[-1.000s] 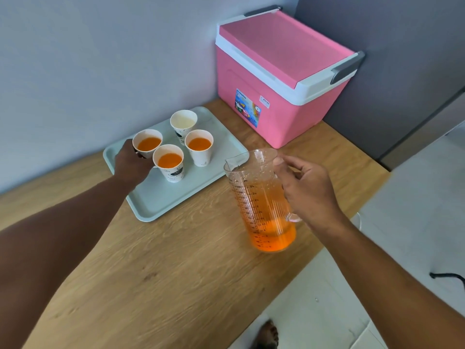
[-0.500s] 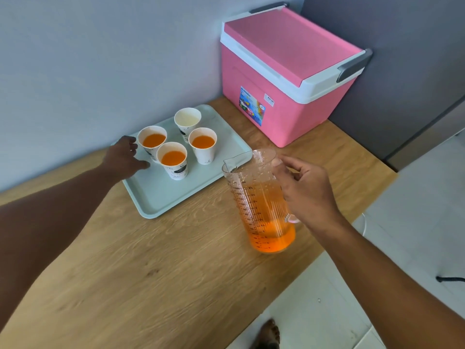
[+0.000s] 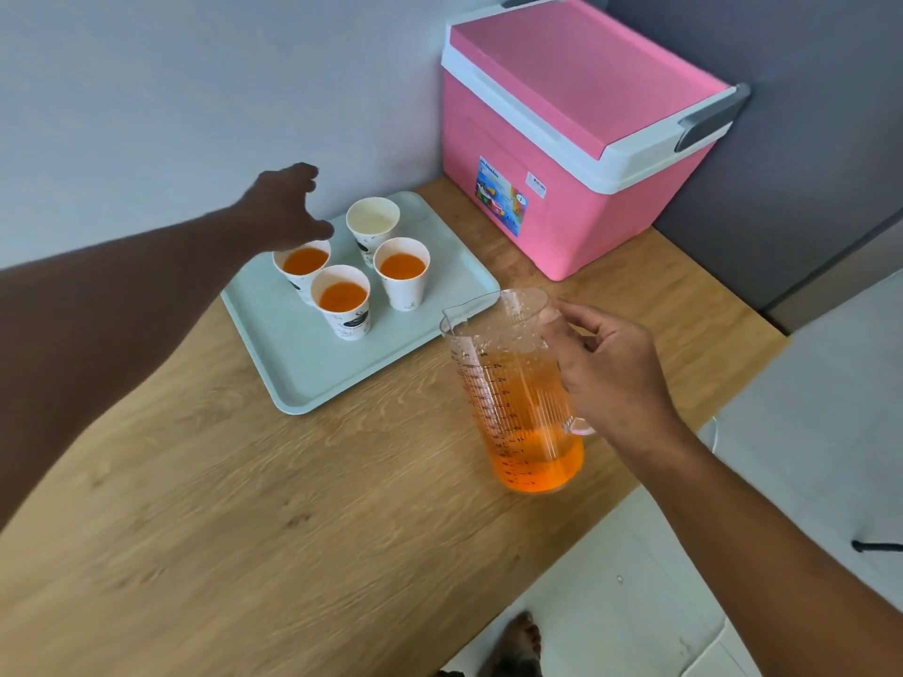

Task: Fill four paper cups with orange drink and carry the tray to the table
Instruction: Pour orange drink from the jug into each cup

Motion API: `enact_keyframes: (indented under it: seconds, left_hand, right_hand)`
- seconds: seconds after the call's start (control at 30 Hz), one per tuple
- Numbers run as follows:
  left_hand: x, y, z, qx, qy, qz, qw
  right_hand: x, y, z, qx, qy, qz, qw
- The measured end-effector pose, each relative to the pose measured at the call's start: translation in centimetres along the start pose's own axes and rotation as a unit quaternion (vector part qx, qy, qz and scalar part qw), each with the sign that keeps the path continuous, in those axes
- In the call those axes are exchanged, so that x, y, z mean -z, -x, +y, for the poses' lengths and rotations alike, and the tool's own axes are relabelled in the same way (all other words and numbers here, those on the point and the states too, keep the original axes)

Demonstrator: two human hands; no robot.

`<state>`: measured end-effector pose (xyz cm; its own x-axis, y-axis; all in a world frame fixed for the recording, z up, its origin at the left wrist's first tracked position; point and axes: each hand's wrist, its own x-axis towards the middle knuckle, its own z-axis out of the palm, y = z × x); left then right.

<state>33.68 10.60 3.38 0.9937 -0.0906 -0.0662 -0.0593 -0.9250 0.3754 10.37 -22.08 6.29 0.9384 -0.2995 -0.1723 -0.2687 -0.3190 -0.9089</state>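
Head view: left hand [image 3: 288,207] hovers spread and empty above the tray [image 3: 293,368], reaching toward the empty cup [image 3: 373,218] (steady it first); right hand [image 3: 611,378] grips the jug [image 3: 513,398], so pour slowly.

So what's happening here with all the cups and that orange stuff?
A person is pouring orange drink into paper cups on a pale green tray. Three cups hold drink; the far cup looks empty. The right hand holds a clear measuring jug, upright on the wooden counter and partly full. The left hand hovers open above the cups, holding nothing. A pink cooler stands behind.
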Motion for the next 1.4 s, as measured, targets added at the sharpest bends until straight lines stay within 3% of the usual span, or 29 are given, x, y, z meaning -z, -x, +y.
enact_keyframes:
  seconds: [0.23,0.7,0.87,1.13,1.4]
  left_hand:
    - [-3.0,-1.5,2.3,-0.046,-0.052,-0.060,0.996]
    - [-4.9,-3.0,3.2,-0.051,0.008,-0.022,0.998]
    - [-4.2,-1.8,2.7,-0.042,0.066,0.072,0.994]
    - [0.4,5.6,1.3,-0.028,0.146,0.236,0.960]
    - [-0.2,16.3,1.5,0.039,0.250,0.242,0.937]
  right_hand:
    - [0.3,-0.2,-0.5,-0.002,0.001,-0.005,1.000]
    - [0.2,-0.9,-0.2,0.004,0.012,0.001,1.000]
    - [0.1,-0.8,-0.5,0.010,0.002,-0.002,1.000]
    - [0.1,-0.1,-1.0,0.034,-0.017,-0.016,0.999]
    - [0.2,0.8,-0.8,0.077,-0.005,-0.029,0.997]
